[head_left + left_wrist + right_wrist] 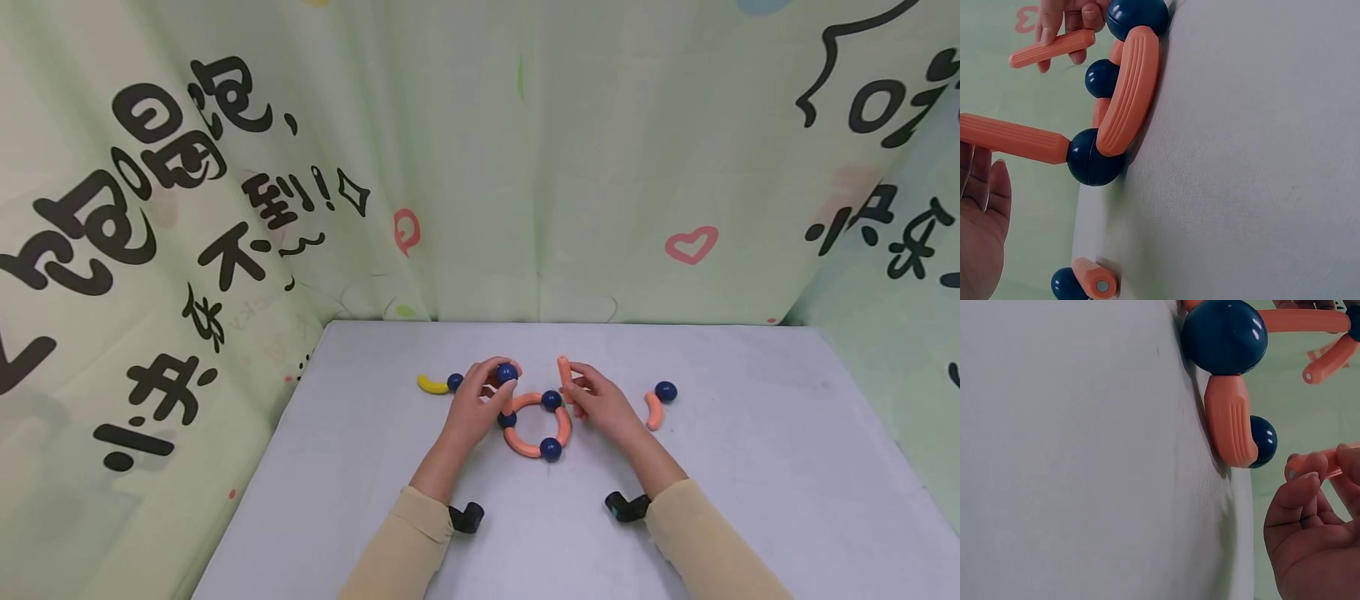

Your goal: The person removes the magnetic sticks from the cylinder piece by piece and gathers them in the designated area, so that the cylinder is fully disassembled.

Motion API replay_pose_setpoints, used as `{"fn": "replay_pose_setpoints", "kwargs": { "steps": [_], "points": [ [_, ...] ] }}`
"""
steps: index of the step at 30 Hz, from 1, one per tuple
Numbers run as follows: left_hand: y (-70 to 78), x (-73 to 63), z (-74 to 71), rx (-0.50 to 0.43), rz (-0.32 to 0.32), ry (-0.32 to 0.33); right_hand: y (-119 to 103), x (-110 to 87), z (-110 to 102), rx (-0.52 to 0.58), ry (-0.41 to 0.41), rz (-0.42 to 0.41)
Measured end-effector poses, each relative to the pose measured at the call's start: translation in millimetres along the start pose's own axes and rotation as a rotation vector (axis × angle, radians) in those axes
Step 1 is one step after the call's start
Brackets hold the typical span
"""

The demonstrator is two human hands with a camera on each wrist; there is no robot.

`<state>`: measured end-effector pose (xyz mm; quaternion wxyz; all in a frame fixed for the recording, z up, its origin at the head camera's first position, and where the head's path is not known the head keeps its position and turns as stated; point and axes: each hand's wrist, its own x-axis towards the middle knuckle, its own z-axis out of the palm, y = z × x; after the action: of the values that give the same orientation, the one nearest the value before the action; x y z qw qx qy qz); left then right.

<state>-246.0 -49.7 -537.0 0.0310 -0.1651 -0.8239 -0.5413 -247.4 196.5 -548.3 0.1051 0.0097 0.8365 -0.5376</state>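
A ring of curved orange magnetic rods [522, 450] and blue balls [551, 450] lies on the table. One straight orange rod [1016, 139] stands up from a ring ball [1094, 157]. At that rod's top, my left hand [477, 400] grips around another blue ball [507, 372]. A further curved orange rod [1332, 359] hangs off this upper ball. Right of the ring, my right hand [600, 407] pinches a loose orange rod [565, 375] between thumb and fingers, its upper end pointing up. This rod is apart from the ring.
Left of the left hand lies a yellow curved rod [432, 385] with a blue ball [455, 382]. On the right rest a curved orange rod [655, 412] and a blue ball [666, 391]. A printed curtain [480, 167] hangs behind the white table [750, 467].
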Motion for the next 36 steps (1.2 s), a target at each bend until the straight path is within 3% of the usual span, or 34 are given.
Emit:
{"fn": "replay_pose_setpoints", "kwargs": {
  "steps": [14, 29, 36],
  "points": [
    [0.1, -1.2, 0.5, -0.007, -0.001, 0.005, 24.2, -5.8, -24.2, -0.019, 0.091, 0.058],
    [2.0, -1.5, -1.4, -0.027, 0.004, -0.002, 38.1, -13.9, -49.5, -0.102, 0.127, 0.040],
    [3.3, -1.6, -1.9, -0.026, -0.006, -0.002, 38.4, -12.9, -58.7, -0.174, 0.160, 0.092]
  ]
}}
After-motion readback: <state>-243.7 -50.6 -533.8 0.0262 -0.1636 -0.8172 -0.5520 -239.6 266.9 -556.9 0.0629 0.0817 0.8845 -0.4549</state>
